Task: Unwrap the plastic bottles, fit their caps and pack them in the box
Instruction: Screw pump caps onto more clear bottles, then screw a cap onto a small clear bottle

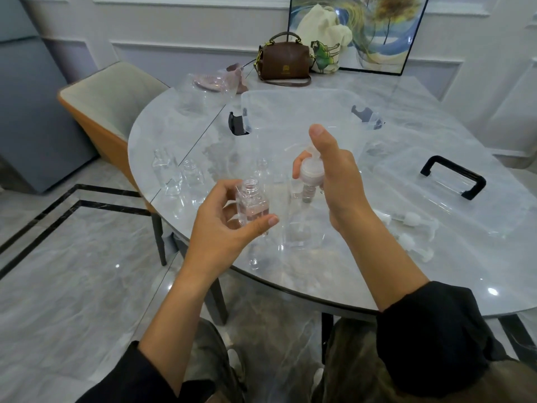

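My left hand grips a clear square bottle with an open threaded neck, upright over the table's near edge. My right hand holds a white pump cap with its dip tube hanging down, a little to the right of the bottle and above it. The clear plastic box with black latches stands behind both hands. Several more uncapped clear bottles stand on the table to the left. More white pump caps lie on the table to the right.
The box's clear lid with a black handle lies at right. A brown handbag, a cloth bag, a framed picture and crumpled wrapping sit at the table's far side. A chair stands at left.
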A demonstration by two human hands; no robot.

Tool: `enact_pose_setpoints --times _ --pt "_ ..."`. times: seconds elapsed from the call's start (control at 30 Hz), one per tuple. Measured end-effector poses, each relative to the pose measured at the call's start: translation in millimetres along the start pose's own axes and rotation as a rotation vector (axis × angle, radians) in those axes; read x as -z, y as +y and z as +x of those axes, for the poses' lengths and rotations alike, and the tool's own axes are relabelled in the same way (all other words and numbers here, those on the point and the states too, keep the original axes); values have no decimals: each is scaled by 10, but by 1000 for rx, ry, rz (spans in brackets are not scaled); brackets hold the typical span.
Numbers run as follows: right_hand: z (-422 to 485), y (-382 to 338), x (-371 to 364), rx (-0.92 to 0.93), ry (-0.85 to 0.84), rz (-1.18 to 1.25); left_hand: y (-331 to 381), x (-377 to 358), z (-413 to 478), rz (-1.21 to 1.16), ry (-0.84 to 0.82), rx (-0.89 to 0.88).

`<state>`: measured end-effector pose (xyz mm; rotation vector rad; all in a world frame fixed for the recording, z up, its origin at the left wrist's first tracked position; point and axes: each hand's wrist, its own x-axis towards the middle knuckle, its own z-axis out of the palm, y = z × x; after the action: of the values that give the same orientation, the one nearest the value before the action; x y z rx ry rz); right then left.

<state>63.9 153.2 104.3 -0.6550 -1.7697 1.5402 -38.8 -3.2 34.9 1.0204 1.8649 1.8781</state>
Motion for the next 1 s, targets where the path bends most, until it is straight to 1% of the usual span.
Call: enact_pose_setpoints --times 0.2,0.37,0.5,0.73,1.0 --pt "-24 -19 -6 -1 28 -6 -142 234 -146 14 89 18" --pt "-32 -23 -7 11 17 21 -246 433 -255 115 230 -30" --pt "-29 -18 -38 12 -1 33 -318 547 -258 201 350 -14" --pt "4 17 -28 19 16 43 -461 572 -58 244 384 59" --pt "24 50 -18 11 6 92 -532 498 113 374 490 50"
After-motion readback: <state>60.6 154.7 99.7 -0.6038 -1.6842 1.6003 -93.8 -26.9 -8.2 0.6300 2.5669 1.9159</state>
